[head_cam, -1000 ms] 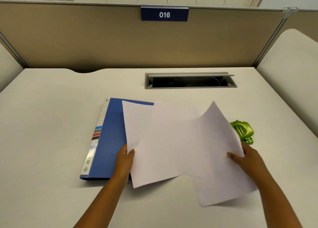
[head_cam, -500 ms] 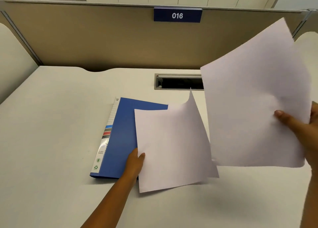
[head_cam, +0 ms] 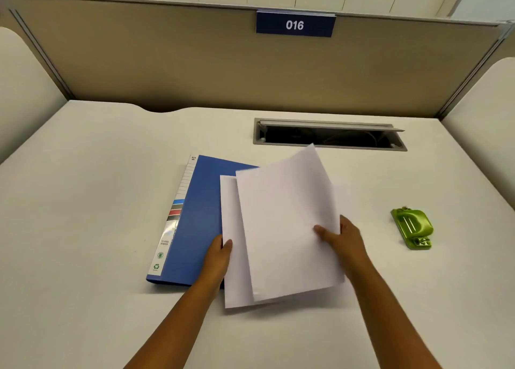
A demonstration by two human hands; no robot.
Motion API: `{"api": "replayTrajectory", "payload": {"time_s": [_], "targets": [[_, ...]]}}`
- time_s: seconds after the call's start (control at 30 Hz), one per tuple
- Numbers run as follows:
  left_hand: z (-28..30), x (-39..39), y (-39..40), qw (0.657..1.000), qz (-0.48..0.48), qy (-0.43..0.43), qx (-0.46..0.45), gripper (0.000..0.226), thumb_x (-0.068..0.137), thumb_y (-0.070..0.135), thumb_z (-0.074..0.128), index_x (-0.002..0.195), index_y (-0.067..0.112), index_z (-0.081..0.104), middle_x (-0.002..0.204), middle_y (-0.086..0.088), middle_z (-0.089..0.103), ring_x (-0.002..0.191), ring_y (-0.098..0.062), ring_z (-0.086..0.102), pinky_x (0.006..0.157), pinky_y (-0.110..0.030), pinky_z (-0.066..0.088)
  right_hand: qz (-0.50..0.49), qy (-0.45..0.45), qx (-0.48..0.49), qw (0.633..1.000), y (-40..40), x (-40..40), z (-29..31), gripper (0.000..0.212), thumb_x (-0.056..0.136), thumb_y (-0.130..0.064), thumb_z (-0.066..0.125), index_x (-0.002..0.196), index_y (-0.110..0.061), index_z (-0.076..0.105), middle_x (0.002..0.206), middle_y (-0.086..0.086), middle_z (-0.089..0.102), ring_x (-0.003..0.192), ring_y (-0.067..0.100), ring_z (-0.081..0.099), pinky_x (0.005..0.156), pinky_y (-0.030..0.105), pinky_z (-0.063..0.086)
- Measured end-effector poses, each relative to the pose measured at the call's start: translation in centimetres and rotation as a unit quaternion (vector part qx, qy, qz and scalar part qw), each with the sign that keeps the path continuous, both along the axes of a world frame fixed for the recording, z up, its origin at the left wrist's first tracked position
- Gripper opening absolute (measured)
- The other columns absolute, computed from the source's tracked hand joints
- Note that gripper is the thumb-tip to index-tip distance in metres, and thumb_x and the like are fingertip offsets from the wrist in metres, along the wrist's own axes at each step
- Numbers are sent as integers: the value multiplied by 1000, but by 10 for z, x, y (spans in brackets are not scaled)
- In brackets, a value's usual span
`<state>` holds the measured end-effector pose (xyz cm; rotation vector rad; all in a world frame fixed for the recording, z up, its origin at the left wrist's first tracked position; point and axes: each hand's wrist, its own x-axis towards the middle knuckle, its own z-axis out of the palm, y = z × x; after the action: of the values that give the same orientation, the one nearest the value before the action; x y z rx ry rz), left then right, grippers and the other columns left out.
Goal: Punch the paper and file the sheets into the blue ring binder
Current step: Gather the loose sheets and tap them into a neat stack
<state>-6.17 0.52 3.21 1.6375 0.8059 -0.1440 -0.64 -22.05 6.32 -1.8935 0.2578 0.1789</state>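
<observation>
Head view, forward-down over desk (head_cam: 83, 229), seemingly close.

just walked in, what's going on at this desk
A person is squaring up loose white sheets over a closed blue ring binder. The right hand pinches the top sheet; the left hand holds the lower sheet. The green hole punch sits untouched to the right.

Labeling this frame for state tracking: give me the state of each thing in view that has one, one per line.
blue ring binder: closed, flat on desk, partly under the sheets.
lower sheet: left edge pinched by left hand.
upper sheet: overlaps lower sheet, skewed, held by right hand.
green hole punch: on desk to the right, untouched, no paper in it.
cable tray lid: propped open.
</observation>
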Motion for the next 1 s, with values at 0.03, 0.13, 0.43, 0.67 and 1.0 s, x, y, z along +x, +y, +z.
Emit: {"api": "replayTrajectory", "payload": {"time_s": [0.03, 0.13, 0.43, 0.67, 1.0], "targets": [[3, 0, -1, 1000, 29, -5, -3, 39, 96, 21, 38, 130, 3, 38, 131, -16, 46, 119, -34, 44, 100, -45, 36, 2, 10, -7, 1000, 5, -1, -9, 36, 76, -20, 71, 109, -11, 57, 106, 11, 64, 88, 28, 62, 73, 36, 53], [7, 0, -2, 999, 28, -16, 13, 39, 94, 23, 41, 126, 1, 41, 120, -13, 49, 109, -31, 47, 98, -43, 38, 21, 23, -28, 999, 17, 1, -27, 37, 78, -25, 69, 109, -13, 53, 109, 10, 62, 92, 28, 60, 81, 40, 52], [2, 2, -3, 998, -31, -20, 48, 35, 94, 10, 42, 128, 4, 42, 134, -14, 48, 120, -30, 46, 99, -36, 38, 67, 15, -135, 988, 27, 9, -34, 57, 77, -44, 66, 122, -17, 43, 108, -5, 50, 98, 20, 52, 84, 32, 44], [16, 2, -1, 992, -52, -107, 43, 39, 95, 20, 40, 133, 10, 39, 133, -9, 49, 119, -25, 47, 100, -37, 38, -11, 34, -74, 997, 17, 20, -20, 56, 91, -43, 44, 137, -14, 33, 139, 11, 46, 122, 29, 47, 100, 37, 36], [56, 12, -14, 949, -6, -300, 100, 28, 93, 25, 40, 114, 10, 50, 101, -4, 59, 90, -12, 57, 78, -25, 49, -1, -182, 30, 983, 5, 14, 50, 22, 96, -21, 40, 112, -17, 55, 106, -1, 59, 94, 11, 56, 79, 21, 47]]}}
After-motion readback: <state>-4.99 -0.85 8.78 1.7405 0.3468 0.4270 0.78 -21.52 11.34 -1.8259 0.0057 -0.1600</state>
